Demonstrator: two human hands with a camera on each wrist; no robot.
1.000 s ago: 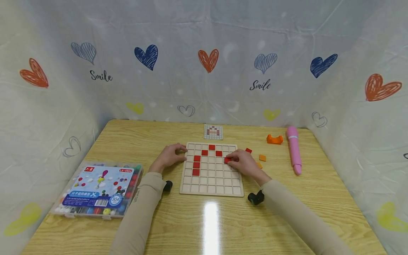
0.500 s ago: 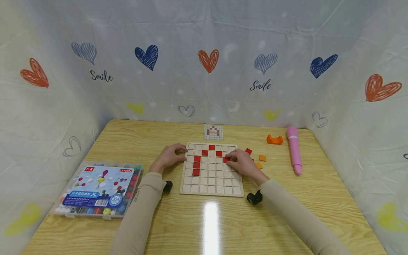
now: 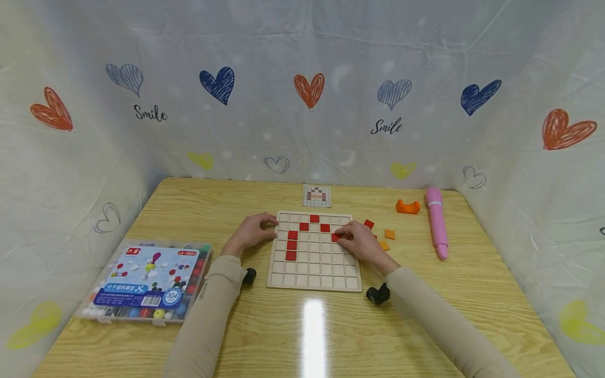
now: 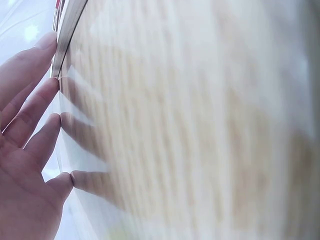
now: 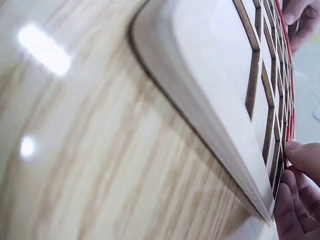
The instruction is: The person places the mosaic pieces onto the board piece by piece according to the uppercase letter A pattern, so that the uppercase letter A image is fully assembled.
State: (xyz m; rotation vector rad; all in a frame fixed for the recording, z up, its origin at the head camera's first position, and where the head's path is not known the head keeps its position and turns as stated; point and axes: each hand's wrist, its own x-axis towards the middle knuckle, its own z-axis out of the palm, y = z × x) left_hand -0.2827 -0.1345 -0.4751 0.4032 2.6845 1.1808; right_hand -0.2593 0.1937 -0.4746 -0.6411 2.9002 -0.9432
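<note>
Right hand [image 3: 360,242] still pinches 1 red tile [image 3: 335,237] on the grid board [image 3: 313,273], unmoved; left hand [image 3: 252,231] rests relaxed.

A square wooden grid board [image 3: 314,262] lies flat at the centre of the frame, its cells mostly bare. Red square tiles [image 3: 291,245] fill several upper cells in a peaked line. One more red tile [image 3: 335,237] sits at the line's right end, under fingertips.

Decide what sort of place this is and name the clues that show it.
Probably a small screened-off tabletop play or craft station: a wooden table walled by a heart-printed sheet, with a grid board of red tiles and a boxed model kit.
</note>
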